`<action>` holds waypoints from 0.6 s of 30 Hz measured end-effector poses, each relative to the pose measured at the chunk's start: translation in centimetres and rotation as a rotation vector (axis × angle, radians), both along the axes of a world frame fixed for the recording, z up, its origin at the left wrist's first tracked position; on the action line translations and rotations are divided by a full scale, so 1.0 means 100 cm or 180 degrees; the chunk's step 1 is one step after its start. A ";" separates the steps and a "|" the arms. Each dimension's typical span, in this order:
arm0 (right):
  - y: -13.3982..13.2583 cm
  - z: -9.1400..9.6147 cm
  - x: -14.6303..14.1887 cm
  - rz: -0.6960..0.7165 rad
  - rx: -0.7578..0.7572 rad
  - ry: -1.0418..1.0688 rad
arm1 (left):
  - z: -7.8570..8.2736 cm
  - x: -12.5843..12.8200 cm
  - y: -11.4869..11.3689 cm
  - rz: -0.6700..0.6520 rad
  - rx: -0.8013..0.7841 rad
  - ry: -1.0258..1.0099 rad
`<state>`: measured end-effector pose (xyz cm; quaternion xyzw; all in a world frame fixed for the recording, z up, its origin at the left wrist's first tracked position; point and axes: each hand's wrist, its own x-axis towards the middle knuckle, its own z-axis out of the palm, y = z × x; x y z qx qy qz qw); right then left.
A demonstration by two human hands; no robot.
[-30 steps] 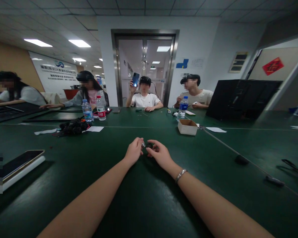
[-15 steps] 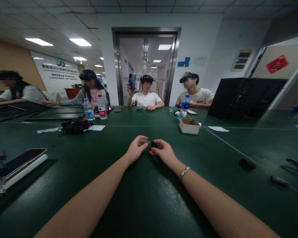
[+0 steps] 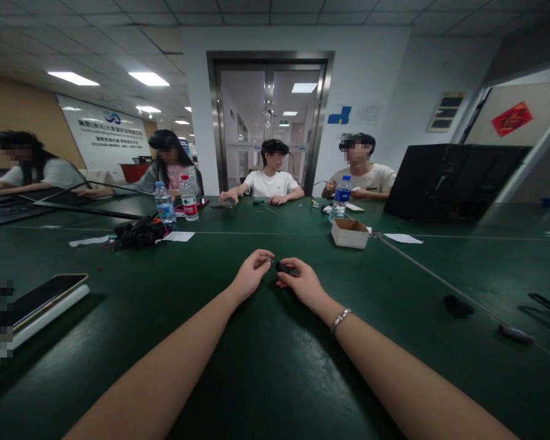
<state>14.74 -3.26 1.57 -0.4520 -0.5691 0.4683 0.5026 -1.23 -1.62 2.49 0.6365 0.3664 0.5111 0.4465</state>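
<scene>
Just above the green table (image 3: pixel 275 342), my two hands are close together in the middle of the view. My left hand (image 3: pixel 252 273) is closed in a pinch on a tiny light-coloured piece (image 3: pixel 270 261), too small to name. A small black rounded piece (image 3: pixel 282 267) sits between the thumb and fingers of my right hand (image 3: pixel 301 279); its kind does not show. A narrow gap separates the two pieces. On my right wrist is a silver bracelet (image 3: pixel 340 320).
An open cardboard box (image 3: pixel 350 234) stands beyond my right hand. Phone (image 3: pixel 50 296) at left, black cable bundle (image 3: pixel 140 233), water bottles (image 3: pixel 189 198) and a dark monitor (image 3: pixel 453 180) are on the table. A dark object (image 3: pixel 458 305) lies at right. Several people sit opposite.
The clear piece at my left fingertips now shows less, and the black piece is turned slightly. Across the table, a person has lowered a phone to the tabletop. A dark frame at left has tilted up.
</scene>
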 end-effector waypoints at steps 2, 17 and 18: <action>0.000 0.000 0.000 0.0004 0.0000 0.0000 | -0.002 0.001 0.002 -0.0003 -0.0076 -0.0182; -0.002 0.002 -0.001 0.0022 0.0076 -0.0144 | 0.001 0.001 -0.001 -0.0062 -0.0182 -0.0216; -0.002 0.001 -0.001 0.0011 0.0084 -0.0158 | 0.001 0.001 -0.001 -0.0060 -0.0161 -0.0184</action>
